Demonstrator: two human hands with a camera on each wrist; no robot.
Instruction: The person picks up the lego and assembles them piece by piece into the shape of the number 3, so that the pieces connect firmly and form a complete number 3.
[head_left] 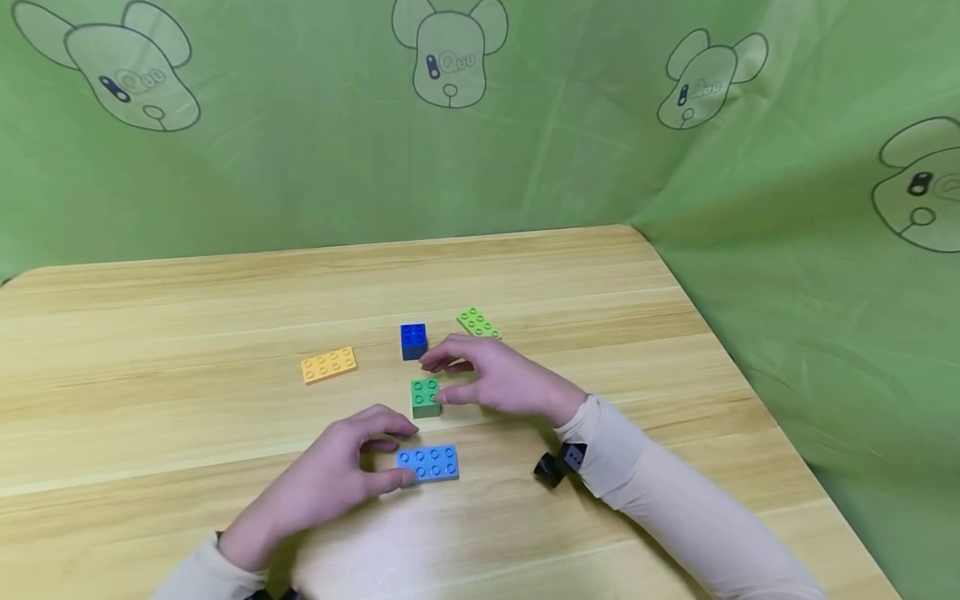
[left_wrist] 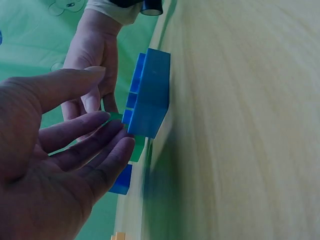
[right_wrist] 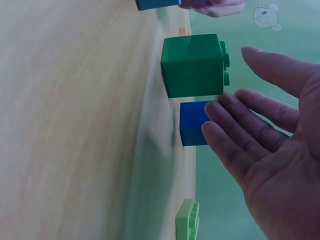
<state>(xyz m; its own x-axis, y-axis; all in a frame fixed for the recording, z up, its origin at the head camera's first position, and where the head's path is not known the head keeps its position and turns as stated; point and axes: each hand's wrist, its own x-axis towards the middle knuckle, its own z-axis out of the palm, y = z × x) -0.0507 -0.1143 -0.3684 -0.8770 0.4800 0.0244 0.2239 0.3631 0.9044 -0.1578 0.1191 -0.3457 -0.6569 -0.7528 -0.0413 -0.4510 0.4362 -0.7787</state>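
My left hand [head_left: 341,467] is at the left end of a light blue 2x4 toy brick [head_left: 438,463], thumb and fingers parted. In the left wrist view a gap shows between that thumb and fingers, with the blue brick [left_wrist: 152,95] beyond the fingertips. My right hand [head_left: 506,379] hovers just right of a green 2x2 brick [head_left: 425,408]. The right wrist view shows the green brick [right_wrist: 194,67] outside its spread thumb and fingers. Behind the green brick stands a dark blue 2x2 brick [head_left: 414,343], close to the right fingertips.
A flat yellow-orange 2x4 brick [head_left: 328,365] lies to the left, and a flat lime 2x4 brick [head_left: 478,323] sits behind the right hand. The wooden table [head_left: 187,333] meets a green printed curtain [head_left: 315,167] at its back and right edges.
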